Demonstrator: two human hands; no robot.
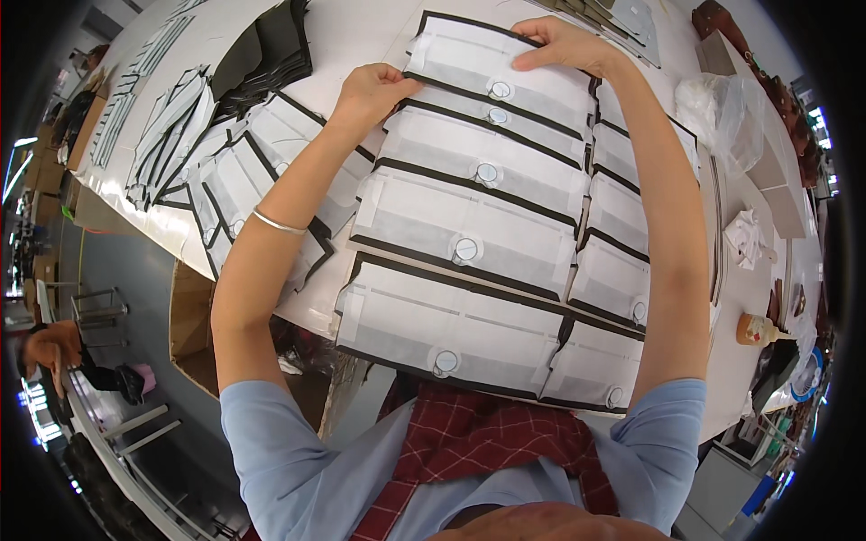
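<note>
Both hands are working the far end of a row of flat white panels with black edging, overlapping like shingles down the middle of the counter (pixel 361 36). The left hand (pixel 372 90) is resting on the left corner of the top panel (pixel 501 68), fingers curled down onto it, more pressing than gripping. The right hand (pixel 561 45) is pinching the same panel's far edge near its right corner, fingers closed flat on it.

These pieces are looking thin and light, kind of a soft fabric-and-paper sandwich, each with a little round snap (pixel 499 89) near the front edge. I'd guess they flop if lifted by one corner, so taking both ends like this is making sense. A second row of panels (pixel 618 212) is lying just to the right, and a loose heap of similar pieces (pixel 225 171) is sitting off to the left.
</note>
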